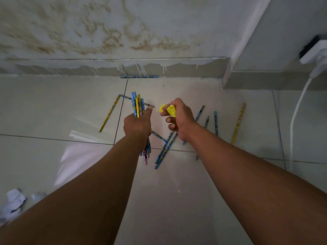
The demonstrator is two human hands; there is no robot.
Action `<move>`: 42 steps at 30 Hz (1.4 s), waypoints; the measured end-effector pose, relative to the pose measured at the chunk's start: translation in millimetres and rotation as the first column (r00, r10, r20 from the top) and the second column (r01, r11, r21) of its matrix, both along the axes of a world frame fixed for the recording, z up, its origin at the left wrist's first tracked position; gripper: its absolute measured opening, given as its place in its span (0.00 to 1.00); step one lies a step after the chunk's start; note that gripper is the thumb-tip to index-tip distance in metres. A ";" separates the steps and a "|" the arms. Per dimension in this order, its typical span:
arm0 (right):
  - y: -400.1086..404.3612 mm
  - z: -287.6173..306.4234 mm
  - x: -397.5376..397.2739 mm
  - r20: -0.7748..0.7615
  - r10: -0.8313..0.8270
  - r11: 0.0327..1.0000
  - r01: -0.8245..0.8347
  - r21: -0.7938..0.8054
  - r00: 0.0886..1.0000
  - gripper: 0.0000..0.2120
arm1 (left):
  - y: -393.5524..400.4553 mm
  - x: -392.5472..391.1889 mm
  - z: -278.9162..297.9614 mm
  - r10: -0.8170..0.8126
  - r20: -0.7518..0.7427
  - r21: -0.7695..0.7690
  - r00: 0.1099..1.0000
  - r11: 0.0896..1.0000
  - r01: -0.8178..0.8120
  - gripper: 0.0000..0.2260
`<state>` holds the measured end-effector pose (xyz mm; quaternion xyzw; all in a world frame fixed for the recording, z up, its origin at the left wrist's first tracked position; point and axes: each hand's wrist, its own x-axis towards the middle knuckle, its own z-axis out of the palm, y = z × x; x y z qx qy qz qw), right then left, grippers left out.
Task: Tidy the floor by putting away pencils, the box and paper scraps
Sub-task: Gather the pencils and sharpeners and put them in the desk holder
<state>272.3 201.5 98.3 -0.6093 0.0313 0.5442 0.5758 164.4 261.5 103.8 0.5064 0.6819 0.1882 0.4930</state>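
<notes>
Left hand (137,125): fingers curled round a bundle of pencils (137,106), blue and yellow, gripped near the middle. The upper ends fan out above the fist; the lower ends stick out below the wrist. The index finger lies straighter than the rest, toward a grey pencil tip just beyond it.

Right hand (178,117): fingers curled, pinching a crumpled yellow scrap (169,110) between thumb and forefinger. The scrap is off the floor, level with the left hand's bundle and just beside it. Its material cannot be told.

Floor (53,103): pale tiles with dark grout lines. Loose pencils lie scattered on it:
- 1 yellow pencil (109,114) to the left of the left hand, lying on a slant, with a blue pencil (124,96) meeting its upper end.
- 1 blue pencil (139,76) flat against the foot of the wall (88,32).
- A crossed group of blue pencils (164,149) under and between the forearms.
- Further blue pencils to the right of the right wrist; exact count uncertain because of blur.
- 1 long yellow pencil (238,123) farthest right, well apart from the hands.

Crumpled white paper scraps (13,202) lie at the lower left edge, near the left forearm. A clear plastic sheet (85,137) lies left of the forearms.

The wall carries brown staining. A white cable (297,112) hangs down at the right from a plug (316,55).
</notes>
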 end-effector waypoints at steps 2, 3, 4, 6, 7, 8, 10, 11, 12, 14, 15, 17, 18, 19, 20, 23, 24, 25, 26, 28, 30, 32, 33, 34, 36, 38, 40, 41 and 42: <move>2.9 -1.4 6.5 0.214 0.109 0.989 -0.084 -0.124 0.971 0.11 | 2.7 10.0 7.4 0.001 0.004 0.009 1.000 1.000 -0.001 0.18; 5.9 -4.8 9.0 0.301 0.141 0.984 -0.101 -0.146 0.943 0.10 | 5.8 15.6 8.8 -0.009 0.008 0.005 1.000 1.000 0.009 0.18; 9.8 -7.3 10.2 0.377 0.160 0.981 -0.107 -0.159 0.912 0.10 | 9.6 19.7 8.6 -0.023 0.005 0.003 1.000 1.000 0.023 0.17; 17.6 -15.7 8.8 0.559 0.264 0.957 -0.140 -0.254 0.786 0.11 | 17.5 21.9 2.4 -0.049 0.003 0.014 0.999 0.999 0.049 0.17; 20.3 -19.5 8.2 0.647 0.366 0.923 -0.174 -0.343 0.669 0.12 | 21.6 21.7 -2.5 -0.063 0.004 0.021 0.998 0.998 0.063 0.17; 23.0 -24.4 7.6 0.692 0.483 0.870 -0.206 -0.447 0.536 0.12 | 25.8 20.3 -9.5 -0.079 -0.007 0.023 0.997 0.997 0.079 0.17; 26.9 -34.7 9.1 0.701 0.629 0.777 -0.252 -0.576 0.337 0.11 | 33.8 16.8 -23.9 -0.096 -0.034 0.015 0.995 0.995 0.097 0.18; 29.3 -40.8 11.5 0.688 0.671 0.741 -0.278 -0.612 0.275 0.13 | 38.9 16.2 -31.7 -0.094 -0.033 0.012 0.995 0.995 0.094 0.18; 30.7 -44.4 13.6 0.671 0.709 0.703 -0.294 -0.647 0.218 0.16 | 42.1 15.1 -38.1 -0.087 -0.029 0.009 0.996 0.996 0.088 0.18; 36.6 -54.8 18.8 0.646 0.749 0.658 -0.280 -0.700 0.145 0.23 | 48.9 16.9 -50.8 -0.103 -0.027 0.001 0.994 0.995 0.103 0.17; 39.3 -59.0 20.6 0.641 0.759 0.645 -0.266 -0.716 0.116 0.24 | 51.7 18.3 -56.1 -0.115 -0.030 -0.006 0.993 0.993 0.114 0.17; 43.8 -66.1 21.5 0.636 0.768 0.630 -0.254 -0.734 0.070 0.24 | 55.0 20.8 -64.9 -0.126 -0.025 -0.021 0.992 0.992 0.125 0.17; 45.8 -70.4 20.7 0.637 0.769 0.628 -0.253 -0.736 0.056 0.24 | 56.5 21.9 -69.9 -0.127 -0.014 -0.028 0.992 0.992 0.127 0.17; 47.6 -74.0 19.3 0.643 0.765 0.631 -0.253 -0.734 0.043 0.24 | 58.3 22.8 -74.8 -0.130 -0.006 -0.033 0.992 0.991 0.129 0.17; 49.9 -77.4 16.9 0.653 0.757 0.639 -0.251 -0.727 0.035 0.24 | 61.0 23.3 -79.2 -0.134 0.000 -0.033 0.991 0.990 0.134 0.17; 54.5 -82.7 12.7 0.698 0.716 0.685 -0.216 -0.696 0.022 0.21 | 66.1 24.0 -84.6 -0.143 -0.007 -0.022 0.990 0.989 0.143 0.16; 56.1 -84.8 11.3 0.717 0.697 0.704 -0.199 -0.682 0.010 0.20 | 68.3 22.9 -86.6 -0.144 -0.013 -0.019 0.990 0.989 0.143 0.16; 55.9 -86.6 10.0 0.747 0.665 0.736 -0.179 -0.653 0.012 0.20 | 69.9 21.0 -88.1 -0.143 -0.017 -0.017 0.990 0.990 0.142 0.16; 54.5 -86.5 8.9 0.790 0.611 0.787 -0.143 -0.600 0.046 0.19 | 71.3 19.7 -88.9 -0.139 -0.019 -0.016 0.990 0.990 0.139 0.16; 51.5 -80.6 9.6 0.868 0.416 0.904 -0.022 -0.426 0.272 0.18 | 73.8 19.4 -87.5 -0.126 -0.013 -0.015 0.992 0.992 0.126 0.16; 51.3 -75.7 14.2 0.795 0.134 0.964 0.109 -0.244 0.592 0.17 | 76.4 22.2 -83.1 -0.117 0.004 -0.025 0.993 0.993 0.117 0.16; 53.0 -68.9 23.1 0.588 -0.127 0.965 0.236 -0.112 0.799 0.14 | 78.2 27.7 -78.8 -0.107 0.022 -0.042 0.994 0.993 0.107 0.16; 53.4 -66.9 28.6 0.486 -0.210 0.957 0.281 -0.078 0.848 0.12 | 78.0 30.2 -77.4 -0.101 0.031 -0.048 0.994 0.994 0.103 0.16; 52.7 -64.9 33.4 0.391 -0.268 0.948 0.312 -0.054 0.881 0.11 | 77.3 32.4 -76.6 -0.099 0.040 -0.050 0.994 0.994 0.101 0.16; 48.2 -62.6 41.3 0.304 -0.302 0.944 0.329 -0.041 0.904 0.08 | 74.5 36.2 -76.4 -0.104 0.055 -0.052 0.993 0.993 0.107 0.16; 42.1 -64.6 46.9 0.433 -0.230 0.950 0.297 -0.093 0.871 0.12 | 71.3 39.2 -75.6 -0.109 0.074 -0.059 0.991 0.992 0.114 0.16; 35.4 -74.0 50.3 0.663 -0.029 0.951 0.225 -0.213 0.748 0.18 | 68.4 42.3 -75.4 -0.117 0.078 -0.063 0.990 0.991 0.122 0.16; 32.7 -78.2 50.0 0.714 0.042 0.947 0.200 -0.252 0.699 0.20 | 67.1 43.7 -75.7 -0.117 0.082 -0.065 0.990 0.990 0.122 0.16; 31.0 -81.3 49.7 0.731 0.067 0.945 0.191 -0.264 0.679 0.20 | 66.2 44.7 -76.1 -0.114 0.087 -0.066 0.990 0.991 0.120 0.16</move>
